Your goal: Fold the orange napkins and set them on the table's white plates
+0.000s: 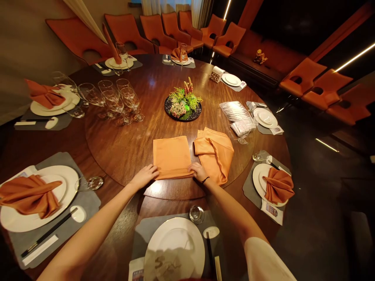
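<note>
An orange cloth napkin (172, 153) lies flat in a squarish shape on the wooden turntable, with a narrow fold along its near edge. My left hand (145, 174) grips the near left corner, its fingers closed on the cloth. At the near right corner, my right hand (198, 171) pinches the same folded edge. Just right of it rests a second, loosely folded pile of orange napkins (216, 152). In front of me stands a white plate stack (175, 253) on a grey placemat (140, 230), with black chopsticks (210, 249) and a small glass (196, 214).
Several wine glasses (120, 99) stand at the left of the turntable. A plant centrepiece (184, 103) sits in the middle, and plastic-wrapped packets (238, 115) lie to the right. Place settings with folded napkins (32, 195) ring the table. Orange chairs (125, 31) stand beyond.
</note>
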Motion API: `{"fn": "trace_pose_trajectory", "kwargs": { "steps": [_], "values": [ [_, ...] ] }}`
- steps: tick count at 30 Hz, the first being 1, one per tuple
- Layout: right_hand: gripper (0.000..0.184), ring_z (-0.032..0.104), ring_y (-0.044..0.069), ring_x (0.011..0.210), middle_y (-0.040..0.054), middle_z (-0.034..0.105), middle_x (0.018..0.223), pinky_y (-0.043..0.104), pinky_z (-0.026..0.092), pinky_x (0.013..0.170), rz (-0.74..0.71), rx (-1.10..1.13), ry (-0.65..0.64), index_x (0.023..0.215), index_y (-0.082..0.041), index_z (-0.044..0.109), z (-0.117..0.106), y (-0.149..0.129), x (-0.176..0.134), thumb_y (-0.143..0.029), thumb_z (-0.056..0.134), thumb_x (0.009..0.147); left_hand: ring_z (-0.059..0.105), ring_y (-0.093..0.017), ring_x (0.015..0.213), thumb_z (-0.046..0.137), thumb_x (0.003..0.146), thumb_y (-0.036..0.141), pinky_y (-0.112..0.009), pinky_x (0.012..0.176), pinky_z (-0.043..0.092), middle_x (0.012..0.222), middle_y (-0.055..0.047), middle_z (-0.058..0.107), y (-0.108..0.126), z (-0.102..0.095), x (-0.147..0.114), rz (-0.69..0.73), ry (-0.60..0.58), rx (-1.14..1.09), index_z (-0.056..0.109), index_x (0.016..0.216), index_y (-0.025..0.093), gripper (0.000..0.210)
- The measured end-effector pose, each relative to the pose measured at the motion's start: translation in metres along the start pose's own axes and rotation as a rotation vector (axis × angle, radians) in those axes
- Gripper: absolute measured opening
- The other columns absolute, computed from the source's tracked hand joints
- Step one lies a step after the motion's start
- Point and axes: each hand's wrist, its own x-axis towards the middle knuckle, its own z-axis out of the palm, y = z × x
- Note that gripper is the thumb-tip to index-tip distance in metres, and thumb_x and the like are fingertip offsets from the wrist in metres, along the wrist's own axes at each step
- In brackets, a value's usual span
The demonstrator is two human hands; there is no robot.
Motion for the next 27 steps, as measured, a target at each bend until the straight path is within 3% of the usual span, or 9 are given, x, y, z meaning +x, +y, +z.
{"fn": "trace_pose_trajectory", "kwargs": {
  "steps": [4, 7, 10, 13, 16, 18, 23, 25, 27],
  "values": [
    [0.039, 0.044, 0.026, 0.128, 0.0114, 0.059, 0.129, 0.044, 0.036, 0.1, -0.123, -0.386, -0.182, 0.109, -0.017, 0.064, -0.01, -0.012, -0.008, -0.006, 0.051, 0.073, 0.05, -0.028, 0.103, 0.052, 0.078, 0.013, -0.041, 0.084, 0.038, 0.11, -0.012, 0.06, 0.015, -0.005, 0.006, 0.026, -0.053, 0.264, 0.063, 0.097, 0.018, 0.022],
    [0.049, 0.034, 0.03, 0.136, 0.0149, 0.049, 0.141, 0.049, 0.03, 0.105, -0.133, -0.535, -0.188, 0.125, -0.014, 0.056, -0.005, -0.028, -0.018, -0.02, 0.059, 0.076, 0.048, -0.032, 0.105, 0.048, 0.087, 0.033, -0.047, 0.085, 0.036, 0.109, -0.016, 0.059, 0.034, 0.0, 0.01, -0.052, -0.001, 0.399, 0.064, 0.093, 0.013, 0.026],
    [0.048, 0.038, 0.03, 0.133, 0.0169, 0.051, 0.138, 0.049, 0.03, 0.106, -0.168, -0.622, -0.19, 0.13, -0.012, 0.051, 0.006, -0.033, -0.015, -0.027, 0.056, 0.085, 0.048, -0.032, 0.101, 0.041, 0.091, 0.049, -0.047, 0.084, 0.036, 0.106, -0.017, 0.058, 0.051, 0.01, 0.021, -0.055, 0.002, 0.441, 0.064, 0.095, 0.012, 0.044],
    [0.036, 0.045, 0.026, 0.127, 0.0155, 0.057, 0.132, 0.045, 0.034, 0.103, -0.182, -0.659, -0.181, 0.127, -0.014, 0.054, 0.012, -0.021, -0.002, -0.017, 0.043, 0.092, 0.05, -0.029, 0.098, 0.046, 0.091, 0.036, -0.042, 0.082, 0.037, 0.106, -0.015, 0.058, 0.055, 0.021, 0.031, -0.003, -0.057, 0.424, 0.061, 0.104, 0.014, 0.03],
    [0.035, 0.051, 0.023, 0.123, 0.0117, 0.062, 0.126, 0.042, 0.039, 0.1, -0.131, -0.55, -0.153, 0.121, -0.018, 0.059, 0.009, -0.002, 0.01, -0.011, 0.042, 0.091, 0.052, -0.027, 0.096, 0.041, 0.089, 0.012, -0.038, 0.079, 0.039, 0.103, -0.013, 0.059, 0.045, 0.025, 0.033, -0.088, -0.072, 0.416, 0.058, 0.109, 0.015, 0.026],
    [0.034, 0.054, 0.021, 0.118, 0.0087, 0.065, 0.121, 0.038, 0.042, 0.098, -0.068, -0.361, -0.112, 0.115, -0.019, 0.062, 0.007, 0.008, 0.011, -0.008, 0.047, 0.086, 0.052, -0.027, 0.098, 0.04, 0.087, 0.007, -0.037, 0.08, 0.041, 0.103, -0.014, 0.059, 0.033, 0.024, 0.026, -0.161, -0.04, 0.349, 0.057, 0.109, 0.014, 0.029],
    [0.024, 0.062, 0.014, 0.078, 0.0034, 0.067, 0.089, 0.025, 0.05, 0.069, 0.2, 0.203, -0.009, 0.105, -0.015, 0.061, 0.019, 0.014, -0.006, -0.018, 0.046, 0.087, 0.057, -0.021, 0.085, 0.051, 0.085, 0.024, -0.031, 0.077, 0.045, 0.092, -0.005, 0.063, 0.0, 0.025, -0.009, -0.292, -0.032, -0.257, 0.058, 0.1, 0.017, 0.018],
    [0.025, 0.06, 0.013, 0.073, 0.0023, 0.066, 0.086, 0.023, 0.048, 0.065, 0.216, 0.257, -0.004, 0.109, -0.015, 0.058, 0.022, 0.011, -0.013, -0.021, 0.043, 0.09, 0.058, -0.018, 0.078, 0.049, 0.086, 0.031, -0.029, 0.073, 0.045, 0.085, -0.001, 0.063, -0.007, 0.028, -0.02, -0.345, -0.053, -0.458, 0.057, 0.098, 0.018, 0.019],
    [0.026, 0.058, 0.012, 0.076, 0.0029, 0.065, 0.092, 0.023, 0.047, 0.069, 0.152, 0.14, 0.006, 0.111, -0.017, 0.058, 0.019, 0.007, -0.014, -0.018, 0.044, 0.089, 0.058, -0.017, 0.076, 0.05, 0.086, 0.034, -0.028, 0.072, 0.045, 0.083, 0.0, 0.062, -0.009, 0.029, -0.026, -0.373, -0.027, -0.506, 0.056, 0.096, 0.019, 0.019]
  ]
}}
